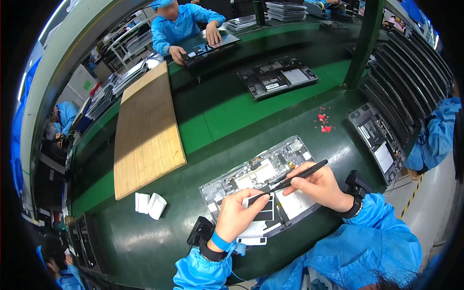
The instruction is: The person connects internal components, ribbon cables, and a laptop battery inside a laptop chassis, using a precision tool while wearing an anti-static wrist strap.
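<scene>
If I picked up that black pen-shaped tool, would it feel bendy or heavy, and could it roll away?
The black tool looks stiff, since it runs straight through the grip of the right hand. It's probably light, being so slim. It might roll, as its pen-like body looks rounded, though the hand partly hides it.

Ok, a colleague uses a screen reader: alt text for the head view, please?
A person's right grip holds a black tool over an opened laptop base; the left grip seems to pinch a white sheet with black panels. Across the green bench, a co-worker handles another laptop part.
</scene>
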`<state>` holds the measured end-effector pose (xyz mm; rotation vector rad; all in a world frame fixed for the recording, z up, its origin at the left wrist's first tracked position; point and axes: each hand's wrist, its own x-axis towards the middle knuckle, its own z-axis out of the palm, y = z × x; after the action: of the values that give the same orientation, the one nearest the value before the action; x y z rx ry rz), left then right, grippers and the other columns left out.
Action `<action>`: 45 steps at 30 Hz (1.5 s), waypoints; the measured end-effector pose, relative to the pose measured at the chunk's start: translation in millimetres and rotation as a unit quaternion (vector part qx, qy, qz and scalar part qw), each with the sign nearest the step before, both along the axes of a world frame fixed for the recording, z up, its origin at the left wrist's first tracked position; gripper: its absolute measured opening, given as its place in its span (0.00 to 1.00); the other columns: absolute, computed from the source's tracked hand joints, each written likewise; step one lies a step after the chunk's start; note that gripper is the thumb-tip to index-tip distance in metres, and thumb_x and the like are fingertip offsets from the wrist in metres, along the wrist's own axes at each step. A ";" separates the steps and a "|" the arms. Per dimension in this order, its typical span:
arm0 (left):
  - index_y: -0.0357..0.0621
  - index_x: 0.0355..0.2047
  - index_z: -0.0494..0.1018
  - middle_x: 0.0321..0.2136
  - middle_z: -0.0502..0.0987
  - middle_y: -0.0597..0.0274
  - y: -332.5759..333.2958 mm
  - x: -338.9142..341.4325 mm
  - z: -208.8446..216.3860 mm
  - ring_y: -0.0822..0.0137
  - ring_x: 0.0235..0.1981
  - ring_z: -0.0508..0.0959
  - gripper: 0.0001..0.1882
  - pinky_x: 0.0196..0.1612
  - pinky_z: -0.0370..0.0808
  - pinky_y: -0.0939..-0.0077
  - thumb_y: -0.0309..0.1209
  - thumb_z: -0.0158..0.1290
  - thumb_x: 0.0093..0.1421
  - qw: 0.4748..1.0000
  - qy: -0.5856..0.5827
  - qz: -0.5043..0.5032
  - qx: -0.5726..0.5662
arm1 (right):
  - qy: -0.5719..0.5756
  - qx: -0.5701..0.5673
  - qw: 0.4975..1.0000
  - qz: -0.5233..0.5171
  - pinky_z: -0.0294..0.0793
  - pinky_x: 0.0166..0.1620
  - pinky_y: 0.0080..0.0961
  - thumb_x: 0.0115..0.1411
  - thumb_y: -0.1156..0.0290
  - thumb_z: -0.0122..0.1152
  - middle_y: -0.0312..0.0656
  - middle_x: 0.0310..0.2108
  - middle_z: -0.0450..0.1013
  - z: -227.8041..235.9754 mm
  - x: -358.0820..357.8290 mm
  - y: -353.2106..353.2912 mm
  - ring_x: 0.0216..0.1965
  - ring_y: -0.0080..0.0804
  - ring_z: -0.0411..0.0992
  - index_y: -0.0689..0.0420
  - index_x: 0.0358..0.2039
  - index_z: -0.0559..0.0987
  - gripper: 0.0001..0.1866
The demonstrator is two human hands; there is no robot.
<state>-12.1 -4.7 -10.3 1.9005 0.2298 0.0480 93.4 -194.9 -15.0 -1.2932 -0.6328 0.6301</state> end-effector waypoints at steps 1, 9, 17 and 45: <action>0.38 0.31 0.75 0.26 0.78 0.65 -0.5 0.4 0.9 0.78 0.29 0.74 0.09 0.34 0.71 0.82 0.31 0.56 0.53 1.000 0.001 0.000 -0.001 | 0.011 0.011 1.000 -0.011 0.75 0.39 0.20 0.58 0.77 0.51 0.44 0.33 0.71 -0.5 0.0 0.3 0.35 0.32 0.75 0.68 0.39 0.71 0.10; 0.38 0.31 0.75 0.26 0.78 0.65 -1.9 -1.4 1.1 0.78 0.28 0.74 0.09 0.34 0.71 0.83 0.31 0.56 0.53 1.000 0.013 0.005 -0.019 | 0.044 0.007 0.999 -0.003 0.75 0.40 0.22 0.58 0.77 0.52 0.44 0.34 0.71 -1.7 0.0 -0.5 0.35 0.33 0.75 0.69 0.39 0.70 0.10; 0.37 0.30 0.75 0.24 0.78 0.63 -7.7 1.5 5.5 0.78 0.26 0.74 0.07 0.31 0.71 0.83 0.29 0.55 0.53 0.999 0.008 0.013 -0.028 | -0.012 0.032 0.999 -0.008 0.75 0.39 0.23 0.58 0.77 0.51 0.46 0.35 0.70 -3.0 -0.1 -8.2 0.36 0.37 0.75 0.69 0.38 0.70 0.09; 0.39 0.24 0.73 0.47 0.71 0.55 -10.4 78.2 15.1 0.53 0.44 0.68 0.06 0.46 0.67 0.66 0.29 0.56 0.47 0.940 -0.124 -0.222 0.228 | -0.100 -0.116 0.980 0.127 0.74 0.29 0.19 0.62 0.69 0.46 0.41 0.30 0.70 5.9 131.3 -0.2 0.33 0.28 0.75 0.62 0.37 0.66 0.09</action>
<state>66.0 -15.1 4.8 2.3391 -0.4208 0.0377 224.8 -195.1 -9.1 -1.5201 -0.9215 0.8073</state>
